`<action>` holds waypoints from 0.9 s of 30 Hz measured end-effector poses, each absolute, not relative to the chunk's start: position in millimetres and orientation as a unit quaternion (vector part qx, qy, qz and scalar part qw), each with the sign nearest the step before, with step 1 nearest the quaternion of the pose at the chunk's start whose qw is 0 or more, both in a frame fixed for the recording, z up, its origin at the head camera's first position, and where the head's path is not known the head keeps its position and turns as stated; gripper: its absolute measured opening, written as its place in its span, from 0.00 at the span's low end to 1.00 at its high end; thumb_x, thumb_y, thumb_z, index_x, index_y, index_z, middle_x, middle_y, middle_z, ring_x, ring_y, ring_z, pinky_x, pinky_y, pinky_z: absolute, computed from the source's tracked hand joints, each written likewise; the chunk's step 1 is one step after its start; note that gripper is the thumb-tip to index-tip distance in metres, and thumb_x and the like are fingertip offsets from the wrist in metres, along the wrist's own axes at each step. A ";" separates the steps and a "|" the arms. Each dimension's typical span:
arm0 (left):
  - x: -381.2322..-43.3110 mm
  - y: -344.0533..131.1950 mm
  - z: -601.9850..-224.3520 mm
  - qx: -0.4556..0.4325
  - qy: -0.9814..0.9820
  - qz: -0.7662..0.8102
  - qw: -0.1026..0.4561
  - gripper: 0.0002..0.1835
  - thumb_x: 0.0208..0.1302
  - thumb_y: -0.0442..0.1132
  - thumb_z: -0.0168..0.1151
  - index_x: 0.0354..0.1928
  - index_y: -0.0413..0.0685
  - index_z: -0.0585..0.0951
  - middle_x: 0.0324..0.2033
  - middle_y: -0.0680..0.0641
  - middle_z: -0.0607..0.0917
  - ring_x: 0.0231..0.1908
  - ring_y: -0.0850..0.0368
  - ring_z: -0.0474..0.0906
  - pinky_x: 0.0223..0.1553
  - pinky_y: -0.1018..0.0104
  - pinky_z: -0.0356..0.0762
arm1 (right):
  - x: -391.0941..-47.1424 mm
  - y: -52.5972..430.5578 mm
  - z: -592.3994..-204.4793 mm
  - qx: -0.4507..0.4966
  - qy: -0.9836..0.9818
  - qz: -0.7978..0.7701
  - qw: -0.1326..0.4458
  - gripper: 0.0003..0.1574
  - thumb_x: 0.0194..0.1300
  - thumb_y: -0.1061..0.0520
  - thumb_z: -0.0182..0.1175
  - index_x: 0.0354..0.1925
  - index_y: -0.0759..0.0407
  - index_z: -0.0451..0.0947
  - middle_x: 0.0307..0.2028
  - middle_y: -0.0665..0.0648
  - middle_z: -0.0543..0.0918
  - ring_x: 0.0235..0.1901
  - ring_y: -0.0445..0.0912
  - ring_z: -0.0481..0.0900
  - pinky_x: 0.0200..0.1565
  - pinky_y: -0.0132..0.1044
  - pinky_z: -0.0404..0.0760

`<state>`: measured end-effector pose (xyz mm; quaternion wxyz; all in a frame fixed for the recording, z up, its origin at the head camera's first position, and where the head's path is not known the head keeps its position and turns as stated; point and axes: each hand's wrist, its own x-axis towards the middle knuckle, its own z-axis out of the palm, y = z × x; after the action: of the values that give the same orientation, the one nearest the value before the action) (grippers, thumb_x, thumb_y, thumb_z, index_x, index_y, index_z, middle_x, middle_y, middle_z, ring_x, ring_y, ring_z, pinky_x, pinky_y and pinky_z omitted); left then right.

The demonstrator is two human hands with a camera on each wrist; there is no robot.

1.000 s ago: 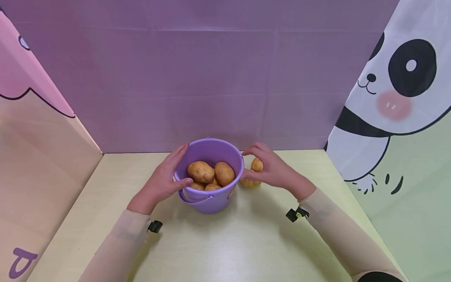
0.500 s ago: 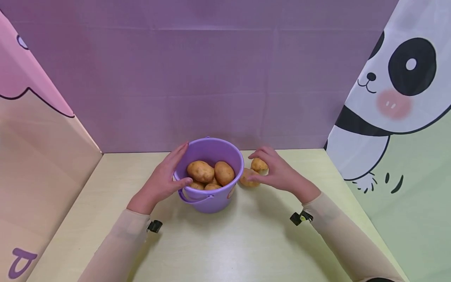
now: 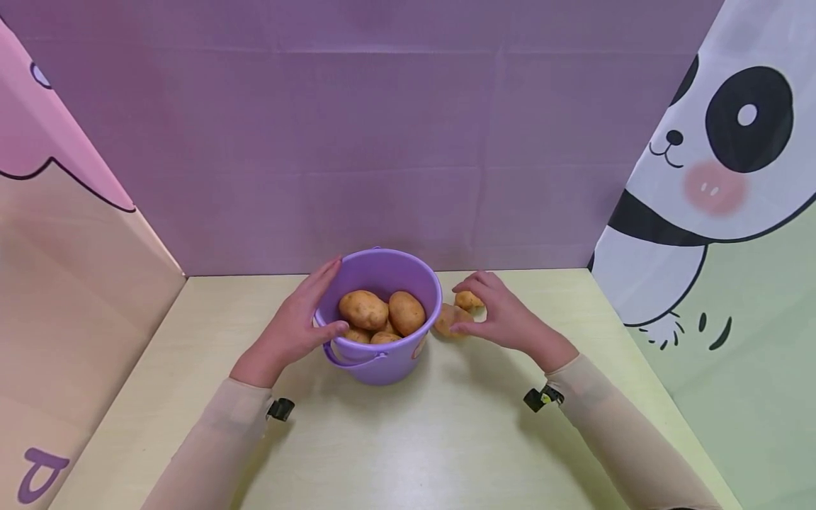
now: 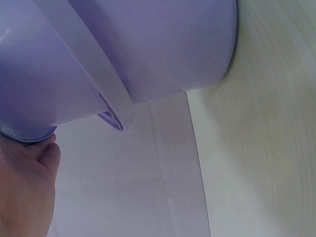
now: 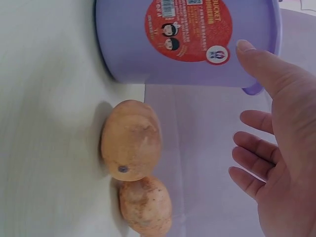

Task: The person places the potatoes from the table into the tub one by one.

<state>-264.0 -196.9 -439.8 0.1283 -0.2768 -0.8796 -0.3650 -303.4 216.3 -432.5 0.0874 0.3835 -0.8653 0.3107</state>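
The left sleeve [image 3: 207, 439] and the right sleeve [image 3: 627, 432] are plain beige, long and close-fitting, each with a faint greyish patch near the wrist. A small, boxy black left wrist camera [image 3: 280, 409] and a matching right wrist camera [image 3: 534, 400], the latter with a yellow-green spot [image 3: 547, 398], jut out beside the sleeve ends. The left hand [image 3: 298, 319] and right hand [image 3: 503, 313] are bare.

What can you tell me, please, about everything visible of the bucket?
The bucket is purple, plastic-looking, round, open-topped and narrower toward its base. Its handle, also purple, hangs down at the near side. A red printed sticker marks its right side. It stands upright on the table, with several potatoes inside, below the rim. The left hand has its grip on the rim's left side.
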 end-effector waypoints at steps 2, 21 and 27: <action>-264.0 -196.7 -440.0 -0.277 -0.879 -0.365 0.128 0.65 0.65 0.83 0.60 0.89 0.46 0.57 0.88 0.43 0.56 0.86 0.36 0.52 0.79 0.25 0.57 | -304.6 216.9 -436.4 0.381 -0.867 0.309 0.087 0.37 0.60 0.49 0.86 0.61 0.59 0.83 0.56 0.55 0.80 0.60 0.56 0.75 0.61 0.54 0.80; -263.7 -197.0 -442.2 -0.278 -0.876 -0.369 0.135 0.66 0.64 0.86 0.57 0.89 0.47 0.57 0.88 0.42 0.57 0.85 0.36 0.53 0.78 0.25 0.57 | -316.9 208.8 -475.4 0.364 -0.880 0.288 0.100 0.42 0.59 0.48 0.86 0.64 0.68 0.82 0.59 0.62 0.79 0.62 0.58 0.73 0.64 0.57 0.79; -264.8 -197.2 -442.6 -0.281 -0.875 -0.370 0.136 0.66 0.64 0.85 0.58 0.89 0.45 0.58 0.87 0.41 0.57 0.85 0.36 0.53 0.79 0.25 0.57 | -317.5 205.7 -482.8 0.344 -0.893 0.276 0.093 0.43 0.59 0.47 0.86 0.65 0.66 0.83 0.59 0.64 0.81 0.61 0.59 0.76 0.66 0.59 0.78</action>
<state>-264.8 -197.2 -442.6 0.1362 -0.2814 -0.8750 -0.3696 -317.5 205.7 -482.8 0.0926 0.3437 -0.8927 0.2764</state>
